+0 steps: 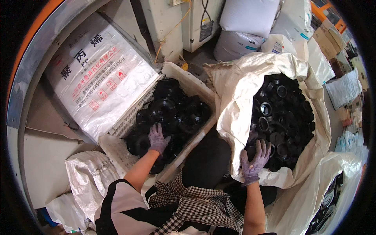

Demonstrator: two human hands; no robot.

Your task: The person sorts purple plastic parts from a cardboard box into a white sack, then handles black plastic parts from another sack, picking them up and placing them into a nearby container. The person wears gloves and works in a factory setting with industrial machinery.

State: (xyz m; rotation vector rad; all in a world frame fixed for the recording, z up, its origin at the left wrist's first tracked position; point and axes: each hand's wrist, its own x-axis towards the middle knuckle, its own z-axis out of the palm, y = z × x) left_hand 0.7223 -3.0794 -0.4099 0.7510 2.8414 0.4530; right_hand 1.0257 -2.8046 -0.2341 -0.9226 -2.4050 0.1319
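Note:
My left hand (159,139), in a purple-grey work glove, rests with spread fingers on black plastic parts (164,109) piled in a white plastic crate (188,77). The parts look round and flanged. Over the near left edge of an open woven sack (235,97) lies my right hand (256,161), gloved alike, fingers apart. Its fingertips touch the small black ring-shaped and cap-like parts (276,117) that fill the sack. Neither hand clearly grips a part; what lies beneath the palms is hidden.
A printed white woven bag (102,73) lies left of the crate. Full white sacks (249,17) are stacked behind. Another sack (337,164) of black parts stands at the lower right. Crumpled white bags (88,173) lie at the lower left, and a machine cabinet (196,26) is at the back.

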